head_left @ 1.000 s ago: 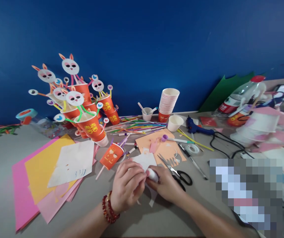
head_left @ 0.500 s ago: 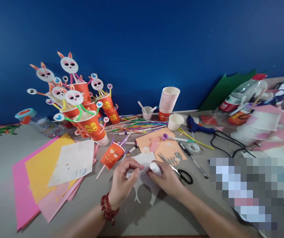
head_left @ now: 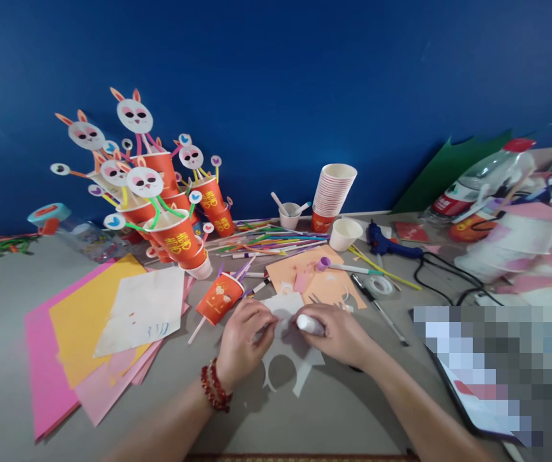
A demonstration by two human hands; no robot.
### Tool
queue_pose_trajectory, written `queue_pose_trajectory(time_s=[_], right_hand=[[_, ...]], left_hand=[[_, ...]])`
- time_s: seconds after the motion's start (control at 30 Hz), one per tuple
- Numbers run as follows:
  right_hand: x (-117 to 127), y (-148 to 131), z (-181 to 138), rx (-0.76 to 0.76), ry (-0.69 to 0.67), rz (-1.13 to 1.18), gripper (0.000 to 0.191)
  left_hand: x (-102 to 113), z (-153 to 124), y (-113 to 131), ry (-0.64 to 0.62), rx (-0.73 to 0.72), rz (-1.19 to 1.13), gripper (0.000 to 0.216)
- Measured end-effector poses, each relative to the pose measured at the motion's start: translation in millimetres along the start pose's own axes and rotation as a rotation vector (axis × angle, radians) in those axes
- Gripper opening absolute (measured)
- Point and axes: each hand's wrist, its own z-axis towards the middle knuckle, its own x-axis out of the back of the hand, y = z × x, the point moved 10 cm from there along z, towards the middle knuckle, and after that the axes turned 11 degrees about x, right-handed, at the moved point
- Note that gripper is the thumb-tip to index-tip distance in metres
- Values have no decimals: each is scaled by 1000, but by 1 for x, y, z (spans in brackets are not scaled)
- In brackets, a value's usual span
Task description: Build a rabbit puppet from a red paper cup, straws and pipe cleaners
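Left hand: your left hand, a red bead bracelet at the wrist, pinches something small between thumb and fingertips, too small to make out, right over the white paper cutout.
Right hand: your right hand is clenched around a white glue stick, its tip pointing toward the left hand.
Cutout: the white paper piece lies flat on the grey table under and between both hands; a round hole and pointed flaps show at its near edge.
Done so far: judging by the cluster of finished bunny cups against the blue wall, several pieces are complete; one orange cup lies on its side just beyond your left hand, with sticks coming out of its mouth but no bunny face.
Left to do: it seems the gluing is in progress, with the cutout not yet joined to any cup.
Nearby: coloured paper sheets to the left, a stack of paper cups and a blue glue gun farther back.
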Motion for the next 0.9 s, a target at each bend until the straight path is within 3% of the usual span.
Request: queue_pose_trajectory(time_s=[0.47,0.9], right_hand=[[-3,10,-1,-55,7,53,26],[-8,8,1,-9,48,93,34]], left_hand=[[-25,0,12,-70,-140,349,15],[-30,0,17,-62,-175,464,19]])
